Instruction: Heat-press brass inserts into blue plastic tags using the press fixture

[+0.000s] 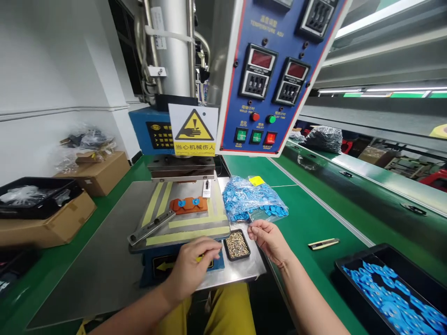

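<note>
My left hand (pixel 195 263) is closed in a pinch in front of the press bed, just left of a small black tray (pixel 228 255) of tiny brass-coloured metal pieces (pixel 238 244). Whatever lies between those fingertips is too small to make out. Right of the tray, my right hand (pixel 267 237) pinches a thin dark item whose kind I cannot tell; its tip shows near the bag. On the press bed (pixel 188 232), an orange-brown fixture (pixel 190 205) bears two blue plastic pieces (pixel 196 202). Behind my right hand lies a clear bag of blue pieces (pixel 254 200).
Above the fixture hangs the press head (pixel 183 167), with a warning sign (pixel 193 130) and control panel (pixel 265 83). A metal bar (pixel 152 228) lies on the bed. To the right are a utility knife (pixel 323 244) and a black bin (pixel 387 253) of blue pieces. Cardboard boxes (pixel 101 172) stand left.
</note>
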The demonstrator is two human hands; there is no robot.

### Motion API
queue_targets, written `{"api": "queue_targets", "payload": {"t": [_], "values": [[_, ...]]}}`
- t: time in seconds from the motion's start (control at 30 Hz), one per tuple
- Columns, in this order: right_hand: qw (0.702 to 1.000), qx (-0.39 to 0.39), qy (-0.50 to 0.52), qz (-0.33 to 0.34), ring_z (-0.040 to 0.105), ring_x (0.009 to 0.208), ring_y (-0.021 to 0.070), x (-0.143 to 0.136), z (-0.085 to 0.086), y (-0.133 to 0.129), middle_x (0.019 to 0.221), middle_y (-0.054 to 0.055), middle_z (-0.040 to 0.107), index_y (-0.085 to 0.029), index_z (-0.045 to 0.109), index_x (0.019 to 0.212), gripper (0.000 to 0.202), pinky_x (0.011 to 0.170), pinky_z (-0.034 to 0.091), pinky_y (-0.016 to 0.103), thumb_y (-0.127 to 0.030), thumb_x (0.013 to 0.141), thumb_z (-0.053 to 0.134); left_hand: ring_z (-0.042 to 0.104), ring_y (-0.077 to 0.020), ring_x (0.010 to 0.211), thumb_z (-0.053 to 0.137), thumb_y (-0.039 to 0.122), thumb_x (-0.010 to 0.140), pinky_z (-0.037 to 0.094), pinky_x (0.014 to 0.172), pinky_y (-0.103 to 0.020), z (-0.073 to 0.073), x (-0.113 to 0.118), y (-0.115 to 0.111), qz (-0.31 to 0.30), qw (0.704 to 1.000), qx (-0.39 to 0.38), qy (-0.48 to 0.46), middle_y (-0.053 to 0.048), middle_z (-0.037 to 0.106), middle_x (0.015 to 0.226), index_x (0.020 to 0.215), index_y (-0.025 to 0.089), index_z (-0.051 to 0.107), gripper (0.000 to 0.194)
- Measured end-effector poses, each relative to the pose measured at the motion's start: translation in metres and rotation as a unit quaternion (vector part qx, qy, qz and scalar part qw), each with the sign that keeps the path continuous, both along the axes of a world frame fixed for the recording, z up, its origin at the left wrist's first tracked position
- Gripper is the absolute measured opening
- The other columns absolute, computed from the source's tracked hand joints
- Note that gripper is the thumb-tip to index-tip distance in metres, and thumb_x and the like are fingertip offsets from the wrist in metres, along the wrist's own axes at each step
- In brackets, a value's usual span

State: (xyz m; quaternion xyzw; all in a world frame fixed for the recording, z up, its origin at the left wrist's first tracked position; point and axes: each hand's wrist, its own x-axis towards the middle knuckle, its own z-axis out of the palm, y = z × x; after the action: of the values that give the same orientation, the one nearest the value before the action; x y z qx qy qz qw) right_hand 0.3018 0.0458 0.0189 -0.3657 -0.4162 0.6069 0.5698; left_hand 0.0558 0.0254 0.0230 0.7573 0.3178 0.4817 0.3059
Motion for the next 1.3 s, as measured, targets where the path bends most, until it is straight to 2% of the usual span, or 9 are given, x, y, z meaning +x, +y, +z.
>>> {"api": "queue_targets", "payload": {"t": [0.13,0.23,0.37,0.47,0.63,0.8,1.0,1.17,1.3], "values": [[1.0,0.01,-0.011,-0.007,0.055,0.063,0.01,-0.022,0.008,-0.001,0.07,0.002,0.067,-0.019,0.073,0.079,0.021,0.064,0.044,0.024,-0.033,0.065,0.081,0.067,-0.0141,0.073,0.057,0.022,0.085,0.055,0.066,-0.021,0.015,-0.053,0.008,0.083,0.996,0.014,0.029,-0.002,0.071,0.085,0.09,0.021,0.068,0.012],[0.998,0.03,-0.062,-0.003,0.055,0.063,0.011,-0.04,0.014,0.004,0.068,0.001,0.065,-0.02,0.073,0.081,0.022,0.064,0.043,0.025,-0.036,0.068,0.078,0.067,-0.0146,0.075,0.056,0.024,0.086,0.053,0.067,-0.021,0.025,-0.081,0.017,0.113,0.991,0.038,0.056,-0.001,0.071,0.085,0.088,0.022,0.067,0.012],[0.981,0.069,-0.183,-0.021,0.056,0.065,0.0142,-0.063,0.024,0.027,0.068,0.002,0.065,-0.021,0.072,0.082,0.024,0.065,0.044,0.028,-0.041,0.07,0.074,0.064,-0.0139,0.074,0.053,0.025,0.087,0.05,0.065,-0.021,0.036,-0.101,0.036,0.121,0.988,0.034,0.085,-0.001,0.069,0.08,0.081,0.022,0.067,0.015],[0.943,0.132,-0.299,-0.055,0.058,0.069,0.0173,-0.078,0.029,0.054,0.074,0.004,0.067,-0.021,0.07,0.081,0.026,0.067,0.046,0.031,-0.045,0.072,0.069,0.063,-0.0137,0.077,0.051,0.024,0.087,0.048,0.069,-0.022,0.04,-0.11,0.056,0.094,0.989,0.019,0.111,-0.001,0.068,0.083,0.082,0.021,0.067,0.017],[0.876,0.23,-0.414,-0.094,0.063,0.075,0.0199,-0.104,0.029,0.101,0.084,0.006,0.071,-0.021,0.067,0.085,0.02,0.071,0.049,0.035,-0.038,0.079,0.058,0.063,-0.0132,0.076,0.053,0.019,0.083,0.047,0.069,-0.022,0.044,-0.117,0.089,0.09,0.979,-0.026,0.183,-0.001,0.069,0.086,0.082,0.02,0.07,0.017],[0.829,0.266,-0.487,-0.068,0.065,0.077,0.0193,-0.128,0.026,0.127,0.089,0.006,0.072,-0.021,0.067,0.095,0.021,0.072,0.051,0.034,-0.022,0.079,0.053,0.063,-0.0139,0.077,0.054,0.018,0.083,0.046,0.069,-0.022,0.045,-0.116,0.114,0.097,0.972,-0.026,0.213,-0.001,0.069,0.087,0.083,0.019,0.071,0.017],[0.771,0.329,-0.544,-0.026,0.063,0.085,0.0185,-0.137,0.028,0.136,0.091,0.005,0.07,-0.021,0.067,0.095,0.027,0.076,0.049,0.032,-0.008,0.08,0.049,0.062,-0.0144,0.078,0.052,0.013,0.084,0.045,0.074,-0.023,0.037,-0.109,0.137,0.084,0.965,0.019,0.248,-0.002,0.069,0.085,0.083,0.018,0.071,0.02],[0.726,0.358,-0.587,-0.007,0.06,0.077,0.0172,-0.137,0.034,0.133,0.083,0.006,0.065,-0.021,0.068,0.095,0.025,0.07,0.047,0.028,-0.011,0.087,0.047,0.062,-0.0159,0.08,0.048,0.015,0.087,0.046,0.074,-0.025,0.032,-0.101,0.145,0.076,0.95,0.052,0.299,-0.003,0.067,0.085,0.086,0.018,0.071,0.023],[0.699,0.381,-0.606,0.009,0.058,0.075,0.0165,-0.137,0.037,0.13,0.078,0.004,0.063,-0.022,0.068,0.096,0.028,0.067,0.046,0.026,-0.008,0.087,0.044,0.061,-0.0157,0.077,0.046,0.015,0.087,0.045,0.072,-0.025,0.032,-0.099,0.147,0.078,0.942,0.058,0.323,-0.003,0.066,0.085,0.086,0.019,0.071,0.025]]}}
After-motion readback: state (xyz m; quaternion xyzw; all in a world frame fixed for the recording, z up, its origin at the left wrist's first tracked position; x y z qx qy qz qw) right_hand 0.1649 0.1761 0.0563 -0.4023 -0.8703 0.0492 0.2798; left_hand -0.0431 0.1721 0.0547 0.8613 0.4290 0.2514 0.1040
